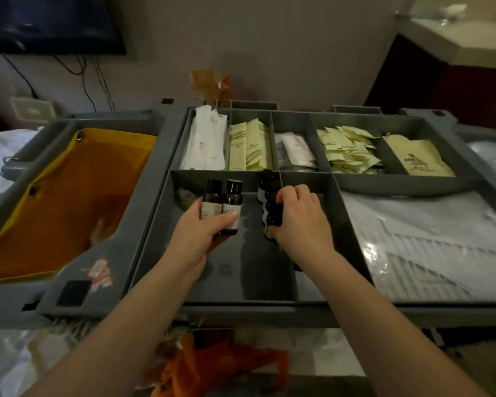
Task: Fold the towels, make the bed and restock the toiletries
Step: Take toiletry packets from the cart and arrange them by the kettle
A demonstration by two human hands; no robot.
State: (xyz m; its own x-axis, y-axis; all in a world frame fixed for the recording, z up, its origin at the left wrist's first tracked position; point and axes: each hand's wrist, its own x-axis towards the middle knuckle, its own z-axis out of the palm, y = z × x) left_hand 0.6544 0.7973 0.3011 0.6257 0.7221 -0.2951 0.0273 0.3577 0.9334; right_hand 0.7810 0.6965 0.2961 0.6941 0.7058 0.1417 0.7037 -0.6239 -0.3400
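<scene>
Pulling toiletry stock, by the look of it. Two small dark bottles [232,197] are standing upright in the left hand [204,233], thumb lying across the labels and fingers wrapping behind, just above the front-left compartment of the grey tray [255,270]. The right hand [301,219] is curling over a row of dark bottles [271,209] lined along the right wall of that same compartment. It is gripping at least one; how many, I cannot tell.

My read on doing this step well:
- The right hand is reaching over several caps at once, so it should be taking one or two per grab, since the neighbours look easy to topple.
- It should be lifting straight up and clear of the wall before swinging left.
- The left hand is looking close to full, so the caps should be kept up and the thumb pressure steady.

In the tray's back row, white packets [206,141] are sitting at the left, with yellow sachets [249,147] beside them. An orange bag [69,202] is hanging left of the tray, and plastic-wrapped white items [427,247] are lying in its right section.
</scene>
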